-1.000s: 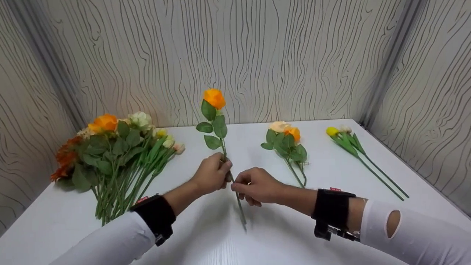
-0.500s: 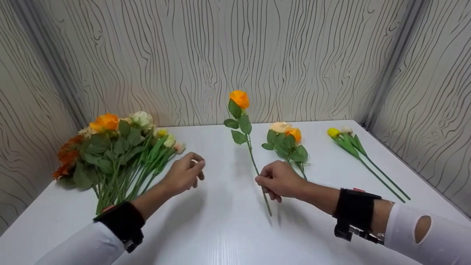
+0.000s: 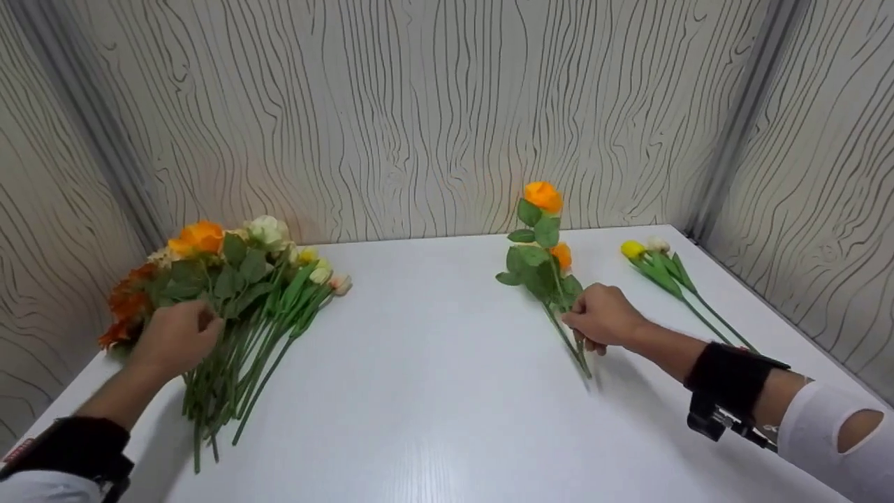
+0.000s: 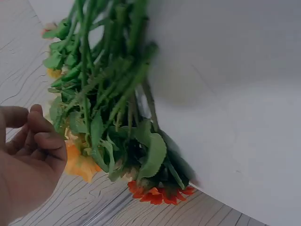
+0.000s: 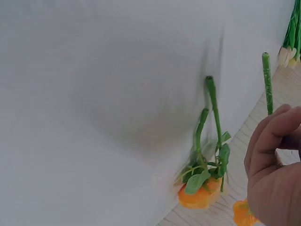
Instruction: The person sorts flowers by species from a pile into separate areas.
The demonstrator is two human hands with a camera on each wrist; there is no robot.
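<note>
In the head view my right hand (image 3: 604, 318) pinches the stem of an orange rose (image 3: 543, 197), raised over two roses lying on the table. One of these shows an orange bloom (image 3: 561, 256); the other's bloom is hidden behind the raised leaves. The cut end of the held stem (image 5: 267, 84) sticks out past my fingers in the right wrist view. My left hand (image 3: 178, 339) is above a big bunch of mixed flowers (image 3: 262, 276), fingers loosely bent and nothing in them. In the left wrist view, it lies beside an orange bloom (image 4: 81, 162) of that bunch.
A yellow tulip (image 3: 633, 249) and a pale tulip (image 3: 657, 244) lie at the right of the white table (image 3: 419, 391). Wood-patterned panels (image 3: 419, 105) stand behind the table and at both sides. Orange-red flowers (image 3: 129, 304) sit at the bunch's left edge.
My left hand has let go of the orange rose and moved left over the bunch. My right hand has carried the rose right, over the two lying roses.
</note>
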